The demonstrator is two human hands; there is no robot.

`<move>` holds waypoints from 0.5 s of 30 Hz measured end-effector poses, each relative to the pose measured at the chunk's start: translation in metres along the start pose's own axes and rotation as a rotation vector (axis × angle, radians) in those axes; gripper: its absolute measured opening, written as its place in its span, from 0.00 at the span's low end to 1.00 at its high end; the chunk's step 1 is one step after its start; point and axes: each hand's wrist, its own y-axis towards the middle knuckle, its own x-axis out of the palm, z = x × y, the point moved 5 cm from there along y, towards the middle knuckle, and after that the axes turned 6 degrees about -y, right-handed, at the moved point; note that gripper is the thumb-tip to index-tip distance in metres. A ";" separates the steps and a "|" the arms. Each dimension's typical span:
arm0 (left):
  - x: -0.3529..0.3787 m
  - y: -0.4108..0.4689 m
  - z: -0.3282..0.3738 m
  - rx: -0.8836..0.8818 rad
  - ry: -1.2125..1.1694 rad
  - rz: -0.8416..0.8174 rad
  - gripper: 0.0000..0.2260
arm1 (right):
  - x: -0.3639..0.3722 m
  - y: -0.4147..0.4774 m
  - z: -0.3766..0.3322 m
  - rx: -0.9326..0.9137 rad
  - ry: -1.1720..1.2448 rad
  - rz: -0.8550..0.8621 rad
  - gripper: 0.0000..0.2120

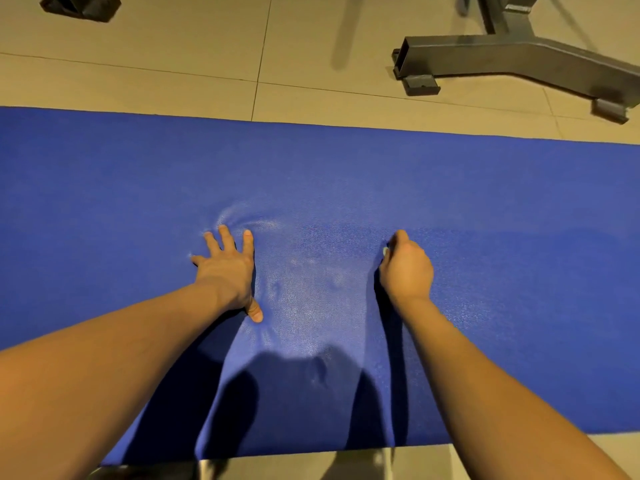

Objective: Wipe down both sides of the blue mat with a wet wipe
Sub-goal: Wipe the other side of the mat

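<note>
The blue mat [485,188] lies flat across the tiled floor, spanning the whole view from left to right. My left hand [227,268] presses on it with spread straight fingers, and the mat dimples around the fingertips. My right hand [405,266] is curled into a fist on the mat to the right. A small pale bit of the wet wipe [385,251] shows at the fist's left edge; the rest of it is hidden inside the hand. Between my hands the mat has a wet sheen.
A grey metal equipment base [519,55] with rubber feet stands on the floor beyond the mat at the upper right. A black object [81,5] sits at the top left. Beige floor tiles [173,64] border the mat's far and near edges.
</note>
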 end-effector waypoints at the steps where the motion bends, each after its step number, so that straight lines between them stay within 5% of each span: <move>1: 0.000 0.000 0.000 0.001 -0.002 0.000 0.77 | 0.001 -0.002 -0.003 0.021 0.010 -0.003 0.06; 5: -0.001 0.000 0.001 0.000 -0.007 0.002 0.77 | 0.016 -0.033 -0.061 -0.010 0.148 -0.067 0.08; 10: -0.001 -0.001 0.000 0.001 -0.020 0.013 0.77 | 0.033 -0.073 -0.141 -0.302 0.112 -0.225 0.08; 15: 0.000 0.000 0.000 -0.003 -0.018 0.010 0.77 | 0.022 -0.050 -0.091 -0.335 0.094 -0.174 0.06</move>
